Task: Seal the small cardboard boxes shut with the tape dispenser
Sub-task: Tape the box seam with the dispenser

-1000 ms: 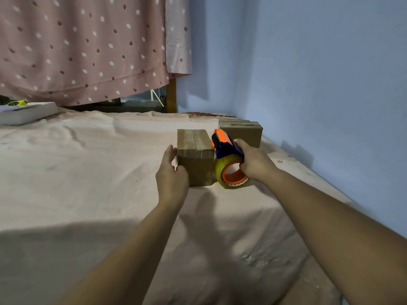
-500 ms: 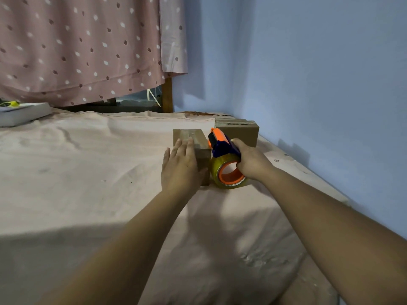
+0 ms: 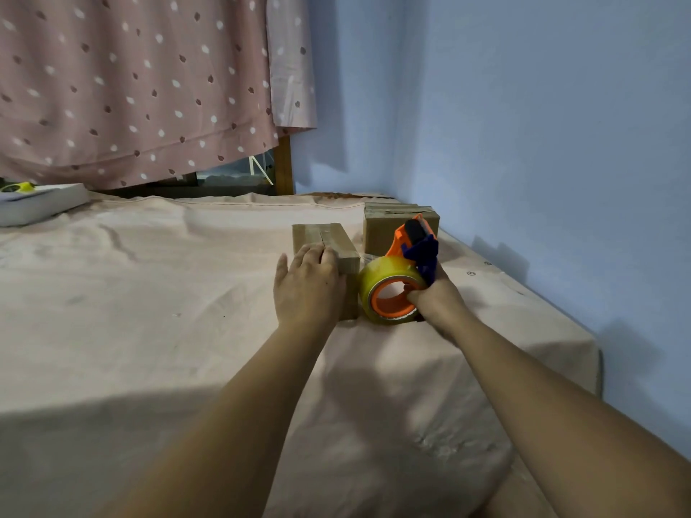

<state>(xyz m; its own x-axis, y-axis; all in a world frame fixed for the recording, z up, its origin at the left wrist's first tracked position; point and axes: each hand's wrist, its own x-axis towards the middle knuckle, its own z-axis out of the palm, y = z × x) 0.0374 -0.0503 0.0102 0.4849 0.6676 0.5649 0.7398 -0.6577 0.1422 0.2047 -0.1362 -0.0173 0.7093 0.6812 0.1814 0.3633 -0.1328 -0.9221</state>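
A small cardboard box (image 3: 324,237) sits on the pink sheet, its top flaps closed with a seam down the middle. My left hand (image 3: 304,287) lies flat on the near part of its top, fingers straight. My right hand (image 3: 433,299) grips the orange and blue tape dispenser (image 3: 396,286) with its yellowish roll, held against the box's right side. A thin strip of tape runs from the roll to the box's right edge. A second small cardboard box (image 3: 385,226) stands behind, near the wall.
The pink sheet (image 3: 149,312) covers a bed or table whose right edge drops off beside the blue wall (image 3: 542,143). A white flat box (image 3: 41,201) with a yellow item lies far left. A dotted curtain (image 3: 131,87) hangs behind.
My left hand moved from the box's near side up onto its top. The dispenser tilted back and dropped lower beside the box, its orange head now pointing up and away.
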